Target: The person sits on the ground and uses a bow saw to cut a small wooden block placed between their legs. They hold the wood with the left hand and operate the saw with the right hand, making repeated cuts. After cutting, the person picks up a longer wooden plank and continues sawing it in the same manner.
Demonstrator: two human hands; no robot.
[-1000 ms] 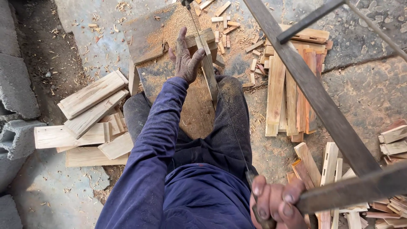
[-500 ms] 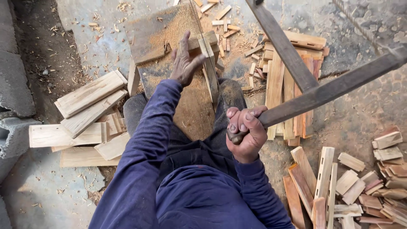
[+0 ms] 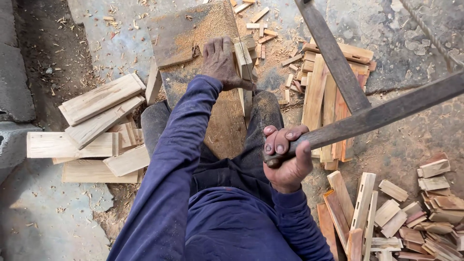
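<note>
While the left hand (image 3: 221,63) reaches forward and grips a narrow upright strip (image 3: 244,60) standing on the sawdust-covered block (image 3: 193,34), the right hand (image 3: 286,157) is closed tight around the handle (image 3: 367,118) of a long tool raised near the chest, its dark blade (image 3: 331,53) slanting up out of view. Cut planks (image 3: 99,121) lie stacked to the left of the legs, slats (image 3: 328,96) to the right of the block, and short offcuts (image 3: 425,212) at lower right.
</note>
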